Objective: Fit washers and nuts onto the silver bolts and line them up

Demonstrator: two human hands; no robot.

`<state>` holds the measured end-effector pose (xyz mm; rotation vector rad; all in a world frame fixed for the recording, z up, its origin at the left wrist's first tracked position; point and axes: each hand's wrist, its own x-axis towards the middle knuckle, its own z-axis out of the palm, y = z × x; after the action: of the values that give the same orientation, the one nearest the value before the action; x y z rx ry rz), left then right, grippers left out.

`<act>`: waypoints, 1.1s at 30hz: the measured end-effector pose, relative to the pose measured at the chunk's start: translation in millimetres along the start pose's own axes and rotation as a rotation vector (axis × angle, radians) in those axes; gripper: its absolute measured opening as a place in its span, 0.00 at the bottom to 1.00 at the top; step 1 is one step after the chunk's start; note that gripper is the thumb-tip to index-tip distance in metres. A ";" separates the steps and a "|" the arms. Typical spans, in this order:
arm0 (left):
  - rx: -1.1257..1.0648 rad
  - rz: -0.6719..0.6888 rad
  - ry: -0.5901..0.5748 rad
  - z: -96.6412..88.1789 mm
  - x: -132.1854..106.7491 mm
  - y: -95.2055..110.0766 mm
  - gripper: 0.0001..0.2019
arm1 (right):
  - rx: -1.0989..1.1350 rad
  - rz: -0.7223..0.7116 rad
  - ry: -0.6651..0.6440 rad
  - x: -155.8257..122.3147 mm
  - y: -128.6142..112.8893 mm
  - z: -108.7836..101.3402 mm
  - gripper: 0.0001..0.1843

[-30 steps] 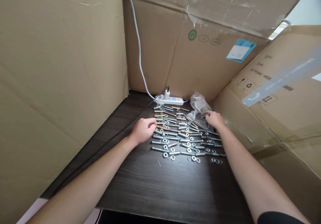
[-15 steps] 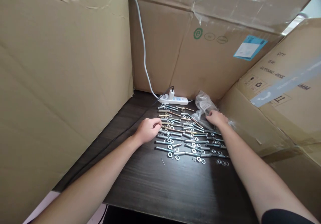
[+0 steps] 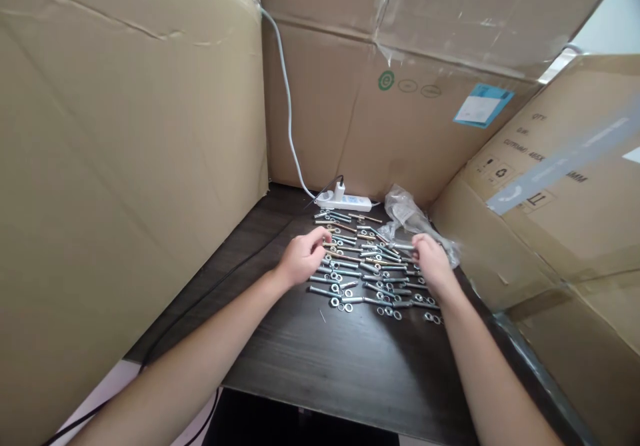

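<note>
My right hand [image 3: 431,259] pinches a silver metal bolt [image 3: 401,247], raised over the right side of the hardware, with its free end pointing left. Over the left edge of the rows is my left hand [image 3: 303,257], its fingers curved and the thumb apart from the index finger; nothing shows between them. Rows of silver and brass-coloured bolts [image 3: 327,291] lie on the dark table [image 3: 290,359]. Among them are several nuts and washers [image 3: 349,307]. Just behind my right hand lies a crumpled clear plastic bag [image 3: 400,206].
A white power strip [image 3: 357,203] with a plug in it stands at the back. A black cable [image 3: 235,271] crosses the table on the left. Large cardboard boxes [image 3: 320,119] wall in the back and both sides. A thin pin-like piece [image 3: 323,316] lies near the front.
My right hand has come away from the plastic bag, towards me, and now shows a bolt in its fingers. My left hand's fingers have opened slightly. The view has shifted a little.
</note>
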<state>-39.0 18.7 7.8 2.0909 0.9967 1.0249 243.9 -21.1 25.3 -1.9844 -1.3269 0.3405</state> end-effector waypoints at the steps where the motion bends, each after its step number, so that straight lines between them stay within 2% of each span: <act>1: -0.011 0.014 -0.044 3.9 -1.1 9.9 0.11 | 0.096 -0.022 -0.056 -15.6 -6.6 6.5 0.07; 3: 0.002 0.032 -0.161 12.1 -4.6 29.2 0.13 | 0.552 -0.008 -0.280 -42.3 -19.8 18.7 0.04; 5: -0.001 0.078 -0.247 19.3 -9.6 43.1 0.13 | 0.804 -0.002 -0.415 -60.0 -30.3 28.1 0.04; 7: -0.031 0.102 -0.277 24.4 -13.9 49.0 0.10 | 0.930 -0.017 -0.426 -68.3 -35.2 34.6 0.04; 10: -0.050 0.084 -0.262 29.2 -14.1 45.9 0.10 | 1.020 -0.038 -0.427 -69.6 -32.4 41.4 0.04; 13: -0.021 0.049 -0.239 33.7 -7.1 38.7 0.10 | 0.979 -0.075 -0.462 -68.9 -25.2 45.9 0.03; 17: 0.004 0.054 -0.302 38.7 -2.2 32.3 0.11 | 0.738 -0.198 -0.431 -72.0 -20.5 46.7 0.07; 20: -0.029 0.064 -0.336 39.4 -6.3 28.7 0.11 | 0.641 -0.254 -0.456 -73.7 -20.5 43.4 0.09; 26: -0.058 0.072 -0.353 37.1 -12.9 22.5 0.11 | 0.611 -0.307 -0.483 -75.5 -19.5 38.4 0.12; 33: -0.001 0.071 -0.326 39.1 -14.0 25.9 0.12 | 0.684 -0.285 -0.433 -80.5 -19.4 42.3 0.12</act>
<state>-2.9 -14.0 1.8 2.2153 0.7632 0.6847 171.1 -70.5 -4.8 -1.1711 -1.4689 0.9775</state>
